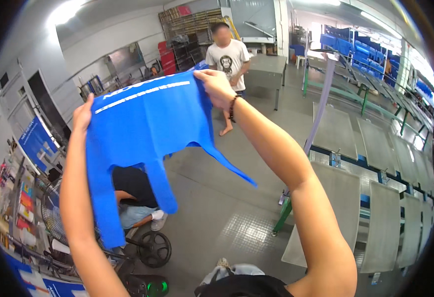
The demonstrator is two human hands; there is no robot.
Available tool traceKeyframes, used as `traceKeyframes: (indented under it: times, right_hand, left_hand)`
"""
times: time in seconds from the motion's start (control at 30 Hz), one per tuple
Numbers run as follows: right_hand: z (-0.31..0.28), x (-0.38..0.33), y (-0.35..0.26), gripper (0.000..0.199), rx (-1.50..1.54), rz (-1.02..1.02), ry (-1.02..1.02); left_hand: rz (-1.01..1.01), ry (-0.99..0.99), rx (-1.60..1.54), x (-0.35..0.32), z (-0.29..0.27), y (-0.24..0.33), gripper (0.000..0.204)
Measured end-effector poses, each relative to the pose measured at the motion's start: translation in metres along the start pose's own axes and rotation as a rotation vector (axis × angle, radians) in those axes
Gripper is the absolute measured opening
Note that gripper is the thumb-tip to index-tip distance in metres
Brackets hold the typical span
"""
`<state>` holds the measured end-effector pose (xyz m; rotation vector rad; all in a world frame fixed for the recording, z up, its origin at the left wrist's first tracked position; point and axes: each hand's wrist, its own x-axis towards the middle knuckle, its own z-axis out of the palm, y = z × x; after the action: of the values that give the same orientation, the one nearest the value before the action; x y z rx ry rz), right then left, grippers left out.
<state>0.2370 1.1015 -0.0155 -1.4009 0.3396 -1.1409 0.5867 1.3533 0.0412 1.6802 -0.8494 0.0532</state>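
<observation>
A blue fabric bag w/ white print (147,123) hangs in mid-air btwn the wearer's left hand (83,115), clamped on its upper L corner, & right hand (216,88), pinching the upper R corner, a bit higher. The hands are well apart, neither nearer: bag lies to the R of one, L of & below the other. Long axis approx. vertical, held edge to strap ends.

Count: 1 bag held; 3 dangling blue straps (160,188) clear, poss. a 4th, can't tell; 2 other ppl, i.e. 1 standing co-worker in white T-shirt (230,59), 1 crouched person in black top (133,185); 1 black spoked wheel (155,249), lower L.
</observation>
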Motion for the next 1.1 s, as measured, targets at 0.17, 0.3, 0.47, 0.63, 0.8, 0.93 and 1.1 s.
traceKeyframes:
  times: [0.17,0.3,0.47,0.63,0.8,0.93,1.1]
  right_hand:
    - [-0.077,0.065,0.087,0.024,-0.051,0.152,0.163]
    - [-0.137,0.119,0.15,0.024,-0.073,0.205,0.245]
    - [-0.205,0.182,0.244,0.023,-0.075,0.133,0.215]
    - [-0.256,0.232,0.328,0.022,0.004,0.337,0.19]
    - [-0.276,0.268,0.363,0.023,0.068,0.421,0.265]
    - [-0.29,0.278,0.383,0.021,-0.008,0.476,0.244]
    - [-0.306,0.271,0.406,0.029,-0.227,0.322,0.344]
  left_hand:
    - [-0.306,-0.328,-0.384,0.05,0.161,-0.044,0.041]
    - [-0.198,-0.764,-0.704,0.077,0.243,-0.074,0.029]
    - [-0.2,-0.674,-0.644,0.12,0.352,-0.138,0.023]
    - [-0.395,-0.62,-0.587,0.161,0.439,-0.195,0.02]
    - [-0.506,-0.593,-0.486,0.195,0.499,-0.225,0.023]
    - [-0.561,-0.584,-0.502,0.22,0.532,-0.25,0.029]
    - [-0.546,-0.644,-0.467,0.24,0.564,-0.277,0.058]
